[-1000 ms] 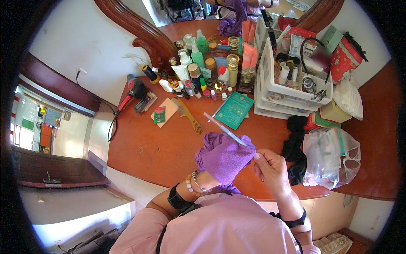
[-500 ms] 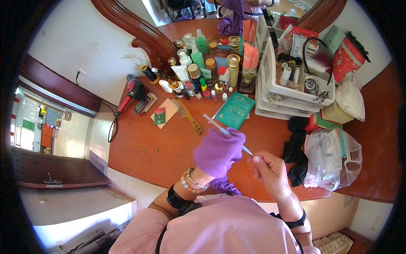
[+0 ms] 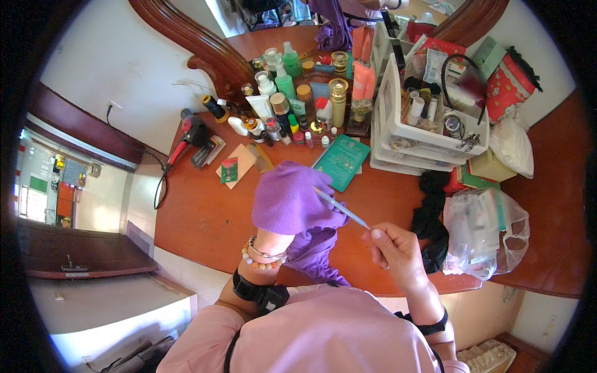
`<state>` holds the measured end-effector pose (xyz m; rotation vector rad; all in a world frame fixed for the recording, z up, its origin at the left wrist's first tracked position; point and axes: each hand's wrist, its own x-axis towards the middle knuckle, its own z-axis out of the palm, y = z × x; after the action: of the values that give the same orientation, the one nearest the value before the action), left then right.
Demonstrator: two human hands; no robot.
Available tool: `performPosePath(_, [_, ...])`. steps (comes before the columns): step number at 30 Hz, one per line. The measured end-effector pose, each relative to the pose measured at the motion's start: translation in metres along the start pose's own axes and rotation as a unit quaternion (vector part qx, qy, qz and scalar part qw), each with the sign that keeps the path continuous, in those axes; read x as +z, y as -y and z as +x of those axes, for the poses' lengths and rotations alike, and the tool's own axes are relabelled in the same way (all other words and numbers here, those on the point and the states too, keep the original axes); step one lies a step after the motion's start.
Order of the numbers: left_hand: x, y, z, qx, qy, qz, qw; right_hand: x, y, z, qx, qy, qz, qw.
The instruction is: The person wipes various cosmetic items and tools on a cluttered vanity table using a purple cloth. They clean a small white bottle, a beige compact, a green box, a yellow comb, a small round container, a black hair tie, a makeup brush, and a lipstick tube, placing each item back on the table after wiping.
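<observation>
My right hand [image 3: 398, 252] pinches the near end of a thin pale blue stick [image 3: 341, 208] between thumb and fingers. My left hand [image 3: 289, 202] is wrapped fully in a purple cloth [image 3: 317, 248], so I cannot tell how its fingers stand; the cloth touches the far end of the stick. Both are above the wooden table [image 3: 199, 217]. Just behind the cloth lies a green packet [image 3: 342, 163], and to its right a white drawer organiser [image 3: 423, 140].

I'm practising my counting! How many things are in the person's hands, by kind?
purple cloth, draped over the left hand: 1
thin pale-blue stick, pinched in the right hand: 1
Total: 2
</observation>
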<state>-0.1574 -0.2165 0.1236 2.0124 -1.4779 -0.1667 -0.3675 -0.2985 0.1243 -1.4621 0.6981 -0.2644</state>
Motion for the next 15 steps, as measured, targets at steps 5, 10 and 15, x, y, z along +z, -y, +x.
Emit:
performPosePath(5, [0.009,0.003,-0.003,-0.08,0.008,-0.06,0.995,-0.005,-0.001,-0.001,0.045,0.015,0.038,0.998])
performPosePath(10, [0.007,-0.022,0.008,-0.086,0.147,0.085,0.982,-0.008,-0.01,-0.002,0.054,0.007,0.061,0.997])
performPosePath(15, [0.036,-0.03,-0.003,0.165,0.027,-0.041,0.985,-0.001,-0.003,0.001,0.07,0.033,0.054,0.996])
